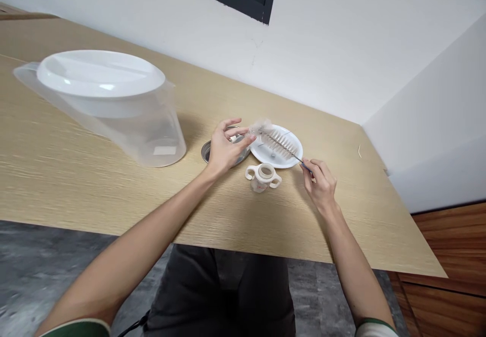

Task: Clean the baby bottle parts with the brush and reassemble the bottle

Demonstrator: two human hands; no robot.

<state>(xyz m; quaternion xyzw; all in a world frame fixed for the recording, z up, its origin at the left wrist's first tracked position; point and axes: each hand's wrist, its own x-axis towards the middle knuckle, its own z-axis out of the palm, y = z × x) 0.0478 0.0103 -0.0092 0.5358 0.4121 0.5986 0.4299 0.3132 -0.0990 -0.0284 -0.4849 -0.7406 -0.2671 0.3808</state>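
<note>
A bottle brush (279, 143) with pale bristles and a twisted wire stem is held slantwise above a white oval dish (276, 163). My right hand (320, 182) is closed around its handle end. At the tufted tip, my left hand (228, 147) pinches the bristles between thumb and fingers, other fingers extended. Below the brush stands a small baby bottle (262, 177) with two handles, upright and without a cap. Partly hidden behind my left hand is a round metal dish (206, 152); its contents are hard to make out.
On the left of the wooden table (114, 190) stands a large translucent pitcher (125, 124) with a white lid. A thin pale strip (359, 151) lies at the right. White walls border the table behind, and a wooden cabinet (451, 246) is at the lower right.
</note>
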